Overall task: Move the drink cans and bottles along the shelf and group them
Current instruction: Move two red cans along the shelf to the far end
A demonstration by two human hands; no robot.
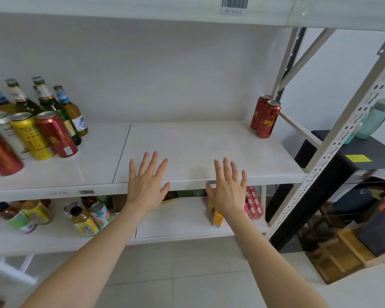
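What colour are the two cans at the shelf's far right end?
Red with gold lettering, seen in the head view: two cans.

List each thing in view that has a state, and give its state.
left hand, open, fingers spread, holds nothing
right hand, open, fingers spread, holds nothing
two red cans, standing together at the right end of the shelf
glass bottles, standing, capped, at the left
left cans, standing grouped before the glass bottles
water bottle, standing, lid shut, outside the shelf
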